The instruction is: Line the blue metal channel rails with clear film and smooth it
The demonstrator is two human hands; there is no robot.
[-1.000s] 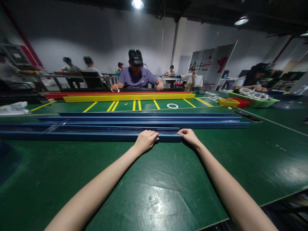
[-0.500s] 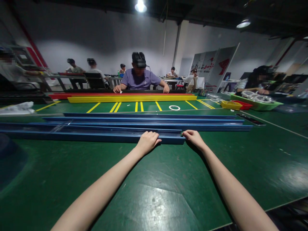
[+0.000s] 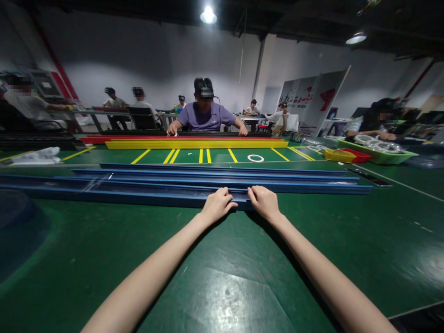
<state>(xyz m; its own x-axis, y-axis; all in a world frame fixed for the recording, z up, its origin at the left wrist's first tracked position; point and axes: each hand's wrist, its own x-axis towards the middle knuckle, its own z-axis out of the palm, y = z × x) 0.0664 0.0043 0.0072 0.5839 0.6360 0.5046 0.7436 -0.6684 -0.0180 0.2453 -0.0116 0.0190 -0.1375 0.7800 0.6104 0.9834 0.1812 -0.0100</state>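
A long blue U-shaped channel strip (image 3: pixel 156 198) lies nearest me across the green table, its right end under my hands. My left hand (image 3: pixel 218 203) is closed over its near wall, fingers inside the channel and thumb pointing right along the front. Just to the right, my right hand (image 3: pixel 264 202) rests over the end of the same strip with its fingers curled down into it. What those fingertips pinch, if anything, is hidden. More blue channel strips (image 3: pixel 305 188) lie parallel right behind. A clear band of tape or film (image 3: pixel 95 182) crosses the strips at the left.
Yellow strips (image 3: pixel 194 144) and red strips lie farther back, before a co-worker in a purple shirt (image 3: pixel 208 115). At right are a phone (image 3: pixel 369 177), a yellow tray (image 3: pixel 338 155) and a green basket (image 3: pixel 395 157) of white rings. A white ring (image 3: pixel 255 158) lies mid-table.
My right hand has moved left from the strip's end onto the strip, closer to my left hand. The left hand keeps its hold. The view has shifted slightly.
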